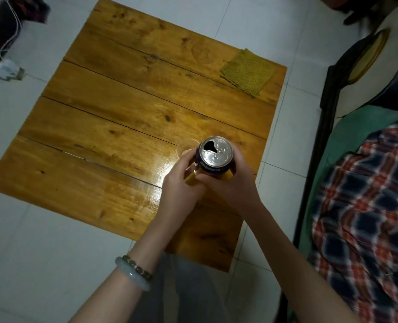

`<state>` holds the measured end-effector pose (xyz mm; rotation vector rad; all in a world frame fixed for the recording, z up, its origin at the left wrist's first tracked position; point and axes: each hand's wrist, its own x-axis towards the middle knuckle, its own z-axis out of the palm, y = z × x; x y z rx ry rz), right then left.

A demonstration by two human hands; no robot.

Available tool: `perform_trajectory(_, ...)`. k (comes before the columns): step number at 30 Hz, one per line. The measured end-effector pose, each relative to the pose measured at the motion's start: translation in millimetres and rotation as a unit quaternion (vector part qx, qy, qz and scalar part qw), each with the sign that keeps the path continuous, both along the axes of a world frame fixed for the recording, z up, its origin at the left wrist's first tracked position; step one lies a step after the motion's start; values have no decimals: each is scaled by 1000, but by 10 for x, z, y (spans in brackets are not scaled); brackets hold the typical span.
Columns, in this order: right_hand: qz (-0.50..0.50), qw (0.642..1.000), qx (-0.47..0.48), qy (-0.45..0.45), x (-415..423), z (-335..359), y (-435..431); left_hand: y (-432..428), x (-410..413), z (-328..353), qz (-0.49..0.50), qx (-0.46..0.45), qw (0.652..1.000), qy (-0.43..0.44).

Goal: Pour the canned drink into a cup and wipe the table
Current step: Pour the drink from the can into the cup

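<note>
- While it is gripped by both hands over the near right part of the table (pixel 100 136), the can (pixel 216 152) is shown top-up. Its round silver lid is beaded with droplets and its dark, pear-shaped mouth is open. The wall below is dark blue, with yellow lower down.
- A clear, thin-walled round cup (pixel 184 148) is seen just beyond and left of the can, and is largely hidden by the can and fingers.
- The table is built of glossy, knotted amber planks divided by dark seams.
- A square, coarse-woven olive-yellow cloth (pixel 248 72) is laid flat at the far right corner, well apart from the can.
- The right hand (pixel 233 180) is wrapped round the can's right side, with the fingers curled close together.
- The left hand (pixel 181 183) is set against the can's left side, fingertips curled onto its wall. Two bracelets (pixel 134 272), one pale and smooth and one beaded, are worn on that wrist.
</note>
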<state>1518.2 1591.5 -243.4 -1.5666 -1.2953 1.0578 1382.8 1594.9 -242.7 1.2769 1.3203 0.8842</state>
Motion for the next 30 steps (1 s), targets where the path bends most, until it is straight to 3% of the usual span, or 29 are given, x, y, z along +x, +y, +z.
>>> perform_trajectory(9, 3, 999, -15, -41, 158, -261, -127, -169, 149, -432, -37, -56, 997, -49)
perform_trajectory(12, 17, 998, -29, -60, 156, -333, -82, -157, 142, -585, -29, -89, 990, -108)
perform_trajectory(17, 56, 989, -78, -112, 216, -386, 58, -147, 112, -790, -4, -209, 929, -305)
perform_trajectory(20, 75, 983, -99, -135, 232, -413, 132, -129, 117, -868, 15, -250, 896, -368)
perform_trajectory(30, 133, 955, -118, -236, 241, -481, 312, -1, 92, -948, 53, -307, 883, -351)
